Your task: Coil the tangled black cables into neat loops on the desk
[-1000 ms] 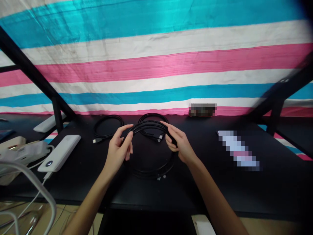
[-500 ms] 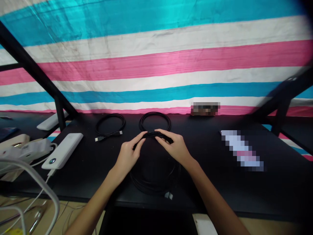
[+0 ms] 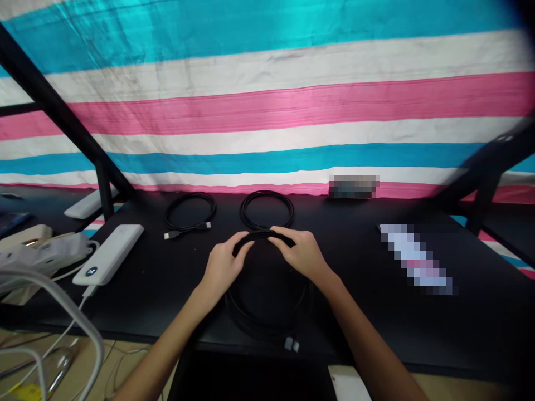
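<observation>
A black cable [image 3: 264,234] is gathered in a large loop between my hands. My left hand [image 3: 228,262] pinches the loop's upper left, thumb and fingers closed on it. At the upper right, my right hand [image 3: 304,253] grips the same bundle. The lower part of the loop hangs toward me, dark against the desk, with light-coloured plugs [image 3: 291,344] at its bottom near the desk's front edge. Just beyond my fingers lies a coiled black cable [image 3: 267,192]. Left of it is another coiled cable [image 3: 191,195], whose two metal-tipped plugs [image 3: 188,230] face out.
A white power bank [image 3: 109,253] with a plugged-in cord lies on the black desk [image 3: 167,301], left. Power strips [image 3: 45,253] and a thick white cable [image 3: 83,312] crowd the left edge. A pixelated flat object [image 3: 416,259] lies right. Striped sheeting [image 3: 271,111] hangs behind.
Both hands have come slightly toward me with the cable loop, and its plugs sit a little lower. The left fingertips have moved slightly farther from the right ones. Both hands keep their grip.
</observation>
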A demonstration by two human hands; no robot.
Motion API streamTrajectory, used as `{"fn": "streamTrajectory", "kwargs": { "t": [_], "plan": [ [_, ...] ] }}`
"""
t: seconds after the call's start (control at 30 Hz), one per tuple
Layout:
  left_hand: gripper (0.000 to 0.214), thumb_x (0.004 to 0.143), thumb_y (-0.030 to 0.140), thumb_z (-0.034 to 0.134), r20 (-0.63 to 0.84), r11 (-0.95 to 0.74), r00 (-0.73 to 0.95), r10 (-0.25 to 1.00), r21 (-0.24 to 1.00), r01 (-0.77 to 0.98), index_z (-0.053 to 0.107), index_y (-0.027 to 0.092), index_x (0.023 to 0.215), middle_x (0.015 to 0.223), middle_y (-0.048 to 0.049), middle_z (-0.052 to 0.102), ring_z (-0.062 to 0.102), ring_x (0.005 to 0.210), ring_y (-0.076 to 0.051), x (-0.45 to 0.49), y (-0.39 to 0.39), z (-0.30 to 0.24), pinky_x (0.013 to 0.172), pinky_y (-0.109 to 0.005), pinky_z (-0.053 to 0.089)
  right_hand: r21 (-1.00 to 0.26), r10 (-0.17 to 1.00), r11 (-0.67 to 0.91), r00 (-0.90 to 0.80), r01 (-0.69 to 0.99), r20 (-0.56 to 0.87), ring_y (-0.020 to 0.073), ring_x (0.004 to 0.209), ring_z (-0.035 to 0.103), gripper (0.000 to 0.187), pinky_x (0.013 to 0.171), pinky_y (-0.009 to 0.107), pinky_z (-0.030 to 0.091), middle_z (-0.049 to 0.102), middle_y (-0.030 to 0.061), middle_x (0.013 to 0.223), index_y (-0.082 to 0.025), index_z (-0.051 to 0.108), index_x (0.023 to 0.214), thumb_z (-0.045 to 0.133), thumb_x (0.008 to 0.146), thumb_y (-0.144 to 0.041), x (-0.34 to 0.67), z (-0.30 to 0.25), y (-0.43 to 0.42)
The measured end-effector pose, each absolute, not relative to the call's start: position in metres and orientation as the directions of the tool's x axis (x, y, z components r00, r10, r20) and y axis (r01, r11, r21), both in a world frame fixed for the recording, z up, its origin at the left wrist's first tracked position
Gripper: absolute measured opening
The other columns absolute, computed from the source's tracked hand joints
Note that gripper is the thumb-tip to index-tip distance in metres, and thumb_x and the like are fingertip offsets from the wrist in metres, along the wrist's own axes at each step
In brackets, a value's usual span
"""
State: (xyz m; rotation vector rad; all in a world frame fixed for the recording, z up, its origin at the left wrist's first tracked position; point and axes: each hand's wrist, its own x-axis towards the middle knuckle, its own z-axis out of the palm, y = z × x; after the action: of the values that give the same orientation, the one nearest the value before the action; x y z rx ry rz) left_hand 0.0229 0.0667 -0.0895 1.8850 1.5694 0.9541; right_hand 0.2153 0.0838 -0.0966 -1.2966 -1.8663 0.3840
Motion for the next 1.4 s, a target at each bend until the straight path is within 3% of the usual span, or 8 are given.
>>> {"fn": "streamTrajectory", "kwargs": {
  "t": [0.2,0.33,0.53,0.6,0.73,0.93,1.17,1.4],
  "plan": [
    [0.033,0.082,0.048,0.060,-0.097,0.098,0.100,0.990,0.995,-0.006,0.063,0.017,0.075,0.031,0.0107,0.030,0.023,0.026,-0.003,0.031,0.057,-0.074,0.034,-0.017,0.013,-0.833,0.895,0.411,0.009,0.370,0.445,0.0173,0.068,0.069,0.016,0.062,0.027,0.055,0.074,0.0052,0.084,-0.018,0.069,0.086,0.059,0.084,-0.030,0.216,-0.084,0.081],
    [0.038,0.082,0.050,0.058,-0.176,0.167,-0.008,0.984,0.945,-0.281,0.054,0.018,0.062,0.034,0.0114,0.022,0.017,0.029,-0.004,0.043,0.044,-0.079,0.035,-0.019,0.014,-0.978,0.972,0.208,0.117,-0.013,0.205,0.0042,0.025,0.031,0.028,0.025,0.017,0.024,0.044,-0.0093,0.043,-0.019,0.060,0.080,0.058,0.084,-0.047,0.217,-0.080,0.080],
    [0.045,0.091,0.047,0.038,-0.062,0.054,0.114,0.992,0.996,0.070,0.066,0.018,0.071,0.064,-0.0026,0.061,0.059,0.073,-0.017,0.049,0.040,-0.085,0.075,-0.027,0.046,-0.909,0.967,0.060,0.249,-0.413,-0.050,0.0028,0.030,0.015,0.038,0.026,0.014,0.016,0.022,-0.0149,0.041,-0.020,0.054,0.080,0.069,0.072,-0.054,0.217,-0.073,0.084],
    [0.037,0.088,0.046,0.043,-0.067,0.033,0.159,0.985,0.978,0.208,0.067,0.019,0.080,0.079,-0.0037,0.064,0.060,0.076,-0.017,0.046,0.043,-0.084,0.069,-0.027,0.047,-0.884,0.967,0.023,0.234,-0.467,-0.098,0.0038,0.032,0.014,0.037,0.027,0.015,0.016,0.021,-0.0146,0.043,-0.021,0.053,0.080,0.068,0.073,-0.053,0.218,-0.072,0.086],
    [0.038,0.084,0.052,0.043,-0.289,0.266,0.209,0.934,0.955,0.130,0.060,0.018,0.083,0.066,0.0021,0.054,0.048,0.036,-0.008,0.045,0.046,-0.088,0.035,-0.020,0.027,-0.891,0.983,-0.058,0.129,-0.450,-0.129,0.0043,0.031,0.022,0.034,0.030,0.015,0.026,0.024,-0.0141,0.044,-0.021,0.049,0.080,0.068,0.074,-0.049,0.222,-0.075,0.091],
    [0.031,0.082,0.046,0.041,-0.326,0.331,0.058,0.943,0.938,-0.106,0.050,0.017,0.081,0.054,0.0068,0.046,0.038,0.028,-0.005,0.052,0.058,-0.097,0.030,-0.016,0.015,-0.980,0.986,-0.148,0.050,-0.133,-0.156,0.0140,0.050,0.061,0.031,0.037,0.020,0.047,0.052,-0.0080,0.055,-0.020,0.049,0.099,0.062,0.074,-0.033,0.215,-0.085,0.091],
    [0.029,0.090,0.040,0.033,-0.136,0.131,-0.111,0.985,0.990,-0.045,0.047,0.017,0.079,0.055,0.0073,0.043,0.039,0.033,-0.004,0.063,0.104,-0.099,0.034,-0.016,0.026,-0.991,0.985,-0.119,-0.119,0.062,-0.125,0.0120,0.044,0.059,0.038,0.033,0.017,0.042,0.055,-0.0071,0.056,-0.018,0.047,0.111,0.057,0.080,-0.039,0.209,-0.097,0.090],
    [0.027,0.088,0.043,0.047,-0.125,0.112,0.089,0.988,0.984,0.140,0.047,0.018,0.079,0.050,0.0083,0.044,0.043,0.032,-0.005,0.081,0.129,-0.101,0.035,-0.017,0.029,-0.970,0.977,-0.215,0.008,0.114,-0.215,0.0103,0.041,0.057,0.063,0.033,0.016,0.038,0.058,-0.0050,0.061,-0.011,0.029,0.137,0.054,0.085,-0.035,0.218,-0.110,0.102]
  ]
}}
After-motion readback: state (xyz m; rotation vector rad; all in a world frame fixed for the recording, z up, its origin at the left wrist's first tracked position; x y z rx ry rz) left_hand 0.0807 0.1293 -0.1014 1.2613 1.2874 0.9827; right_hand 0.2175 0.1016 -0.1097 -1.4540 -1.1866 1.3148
